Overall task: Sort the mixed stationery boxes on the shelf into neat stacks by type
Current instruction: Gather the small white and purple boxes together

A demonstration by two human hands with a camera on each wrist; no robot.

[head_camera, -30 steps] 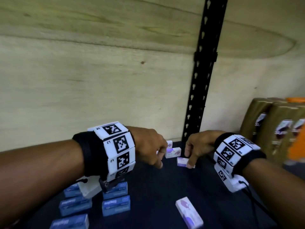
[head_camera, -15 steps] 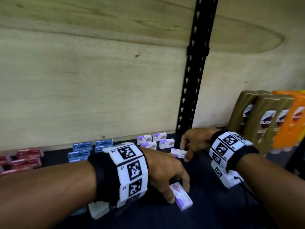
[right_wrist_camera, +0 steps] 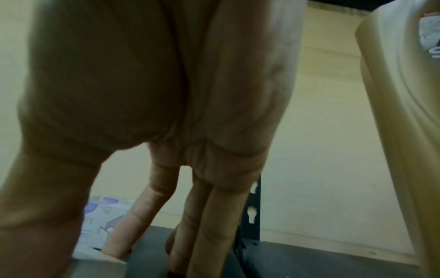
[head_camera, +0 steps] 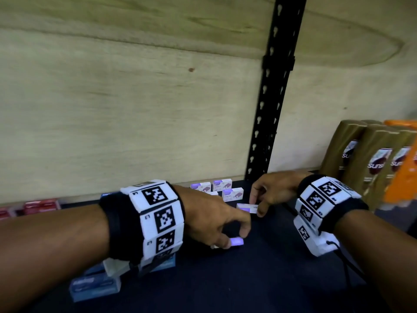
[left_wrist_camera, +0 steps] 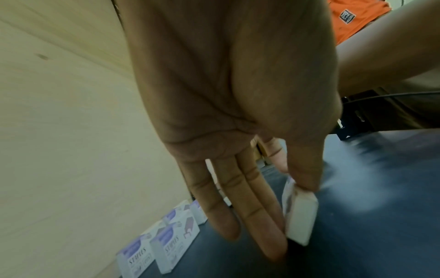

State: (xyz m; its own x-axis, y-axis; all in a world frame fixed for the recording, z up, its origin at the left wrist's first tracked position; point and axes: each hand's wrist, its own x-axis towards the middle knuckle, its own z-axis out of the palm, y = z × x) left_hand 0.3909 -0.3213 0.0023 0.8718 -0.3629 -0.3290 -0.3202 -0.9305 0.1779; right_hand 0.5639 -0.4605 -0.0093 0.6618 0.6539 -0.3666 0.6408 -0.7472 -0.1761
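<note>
On the dark shelf (head_camera: 259, 279), my left hand (head_camera: 232, 236) pinches a small white-and-purple staples box (head_camera: 237, 242) between thumb and fingers; the left wrist view shows that box (left_wrist_camera: 300, 216) on edge under the thumb. My right hand (head_camera: 257, 205) pinches another white-and-purple box (head_camera: 247, 208) a little behind it. Several more boxes of this kind (head_camera: 222, 188) stand grouped by the back wall, also seen as staples boxes (left_wrist_camera: 166, 250) in the left wrist view. Blue boxes (head_camera: 94, 288) lie under my left wrist, and red boxes (head_camera: 41, 205) sit far left.
A black perforated shelf post (head_camera: 268, 132) rises behind the hands. Gold-brown bottles (head_camera: 370, 163) and an orange item (head_camera: 404, 168) stand at the right. A plywood wall (head_camera: 135, 109) closes the back. A cable (head_camera: 347, 267) hangs from my right wrist.
My left hand came from the back group to the purple box lying near the front, took hold of it and raised it on edge. My right hand kept its box and lifted it slightly.
</note>
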